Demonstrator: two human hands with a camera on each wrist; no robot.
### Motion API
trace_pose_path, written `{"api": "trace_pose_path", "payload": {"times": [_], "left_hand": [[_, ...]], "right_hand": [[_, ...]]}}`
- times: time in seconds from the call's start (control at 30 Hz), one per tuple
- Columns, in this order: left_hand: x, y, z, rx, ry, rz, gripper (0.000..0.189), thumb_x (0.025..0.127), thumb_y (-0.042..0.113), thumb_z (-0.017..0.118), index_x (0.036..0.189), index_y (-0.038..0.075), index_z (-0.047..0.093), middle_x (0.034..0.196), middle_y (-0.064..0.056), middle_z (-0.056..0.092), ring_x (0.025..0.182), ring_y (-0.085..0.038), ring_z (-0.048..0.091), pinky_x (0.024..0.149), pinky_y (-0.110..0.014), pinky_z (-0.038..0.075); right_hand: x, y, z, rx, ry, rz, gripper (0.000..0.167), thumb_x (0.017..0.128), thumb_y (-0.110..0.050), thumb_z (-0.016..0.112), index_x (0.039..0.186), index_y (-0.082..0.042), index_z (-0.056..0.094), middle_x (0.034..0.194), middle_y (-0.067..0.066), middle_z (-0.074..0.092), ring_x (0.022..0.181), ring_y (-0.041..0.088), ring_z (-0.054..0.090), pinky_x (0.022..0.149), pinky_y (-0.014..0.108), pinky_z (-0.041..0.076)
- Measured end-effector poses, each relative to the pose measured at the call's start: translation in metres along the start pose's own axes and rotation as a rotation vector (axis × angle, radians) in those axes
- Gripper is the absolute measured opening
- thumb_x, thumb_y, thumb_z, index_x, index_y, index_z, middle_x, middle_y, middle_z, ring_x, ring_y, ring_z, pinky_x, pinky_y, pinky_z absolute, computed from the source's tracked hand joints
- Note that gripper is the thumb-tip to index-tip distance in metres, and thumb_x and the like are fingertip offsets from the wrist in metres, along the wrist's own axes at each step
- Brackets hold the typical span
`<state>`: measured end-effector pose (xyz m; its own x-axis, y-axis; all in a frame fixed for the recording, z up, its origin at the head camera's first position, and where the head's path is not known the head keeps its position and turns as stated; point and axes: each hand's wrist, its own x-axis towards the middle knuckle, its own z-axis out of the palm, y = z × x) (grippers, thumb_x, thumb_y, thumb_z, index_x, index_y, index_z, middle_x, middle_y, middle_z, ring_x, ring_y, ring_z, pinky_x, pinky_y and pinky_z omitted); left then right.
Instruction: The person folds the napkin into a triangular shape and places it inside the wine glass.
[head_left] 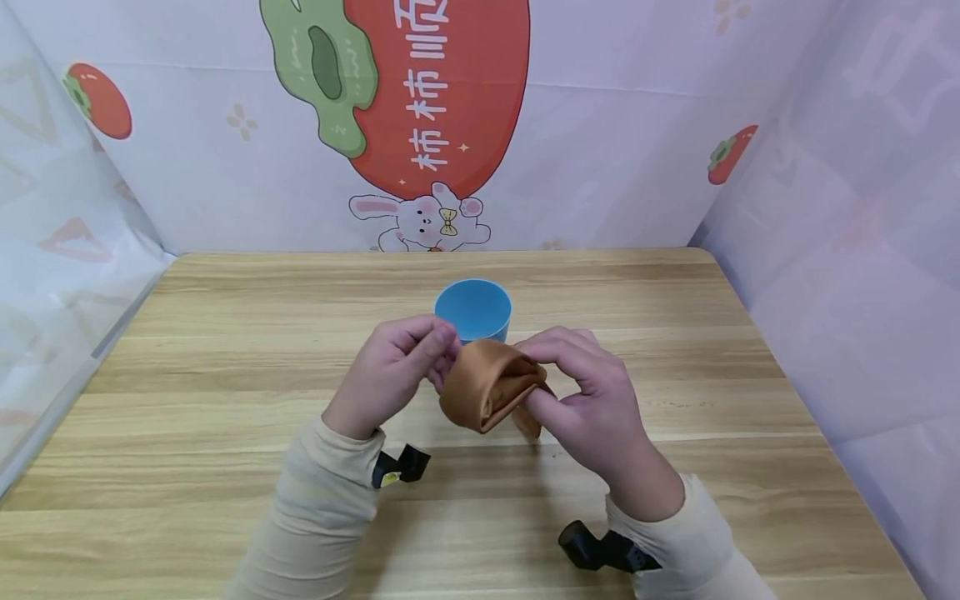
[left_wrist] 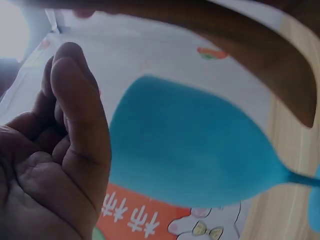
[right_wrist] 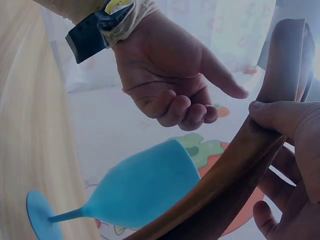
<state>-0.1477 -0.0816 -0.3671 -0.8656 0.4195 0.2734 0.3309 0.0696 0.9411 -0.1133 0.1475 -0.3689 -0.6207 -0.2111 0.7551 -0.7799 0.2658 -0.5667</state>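
Observation:
A folded brown satin napkin [head_left: 468, 387], rolled into a rounded loop with a tail hanging below, is held above the table. My right hand [head_left: 592, 404] pinches its right end between thumb and fingers. Beside the loop's left edge is my left hand [head_left: 393, 371], its fingers loosely bent. In the right wrist view the left hand [right_wrist: 165, 75] is apart from the napkin [right_wrist: 232, 155], with nothing in its fingers. A blue goblet [head_left: 474, 310] stands upright just beyond the hands; its stem and round foot [right_wrist: 40, 212] show in the right wrist view.
The wooden table [head_left: 247, 375] carries the goblet. Behind it hangs a white printed backdrop [head_left: 615, 167] with persimmons and a rabbit, and pale cloth walls [head_left: 885, 250] close in both sides. Each wrist wears a black camera strap [head_left: 611, 550].

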Motion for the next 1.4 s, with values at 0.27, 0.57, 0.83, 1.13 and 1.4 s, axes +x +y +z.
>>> {"api": "trace_pose_path", "payload": {"times": [0.27,0.57,0.83,1.13,1.4], "left_hand": [[0.0,0.0,0.013,-0.063,-0.189,-0.044,0.058,0.106,0.05,0.039,0.106,0.002,0.071,0.096,-0.006,0.065,0.096,-0.024,0.059,0.085,-0.037,0.05],[-0.002,0.0,0.017,-0.137,-0.309,-0.13,0.077,0.101,0.064,0.035,0.119,-0.003,0.068,0.11,-0.011,0.068,0.107,-0.025,0.06,0.091,-0.041,0.051],[-0.002,-0.001,0.018,-0.126,-0.328,-0.135,0.077,0.102,0.064,0.034,0.121,-0.002,0.066,0.111,-0.009,0.069,0.103,-0.019,0.063,0.09,-0.038,0.053],[-0.001,0.002,0.02,-0.162,-0.353,-0.18,0.069,0.099,0.062,0.046,0.12,-0.002,0.064,0.105,-0.009,0.068,0.099,-0.022,0.064,0.085,-0.038,0.055],[0.001,0.004,0.023,-0.212,-0.344,-0.24,0.051,0.101,0.036,0.061,0.138,0.002,0.054,0.121,-0.012,0.069,0.112,-0.022,0.065,0.095,-0.037,0.052]], "right_hand": [[0.001,-0.001,-0.001,-0.03,-0.029,0.023,0.026,0.078,0.008,0.073,0.096,-0.011,0.076,0.096,0.001,0.074,0.093,0.018,0.066,0.085,0.033,0.039],[0.001,0.001,-0.001,-0.066,-0.05,0.011,0.026,0.077,0.006,0.078,0.096,-0.012,0.077,0.097,0.002,0.074,0.097,0.021,0.064,0.088,0.034,0.036],[0.002,0.002,0.0,-0.11,-0.07,-0.008,0.026,0.077,0.009,0.078,0.093,-0.012,0.078,0.098,0.002,0.074,0.097,0.023,0.064,0.087,0.036,0.034],[0.003,0.005,-0.002,-0.162,-0.093,-0.043,0.025,0.079,0.01,0.075,0.092,-0.011,0.08,0.101,0.002,0.073,0.101,0.023,0.062,0.089,0.036,0.032],[0.003,0.005,0.0,-0.187,-0.077,-0.075,0.021,0.079,0.008,0.076,0.086,-0.012,0.08,0.099,0.002,0.073,0.097,0.023,0.061,0.088,0.035,0.032]]}}
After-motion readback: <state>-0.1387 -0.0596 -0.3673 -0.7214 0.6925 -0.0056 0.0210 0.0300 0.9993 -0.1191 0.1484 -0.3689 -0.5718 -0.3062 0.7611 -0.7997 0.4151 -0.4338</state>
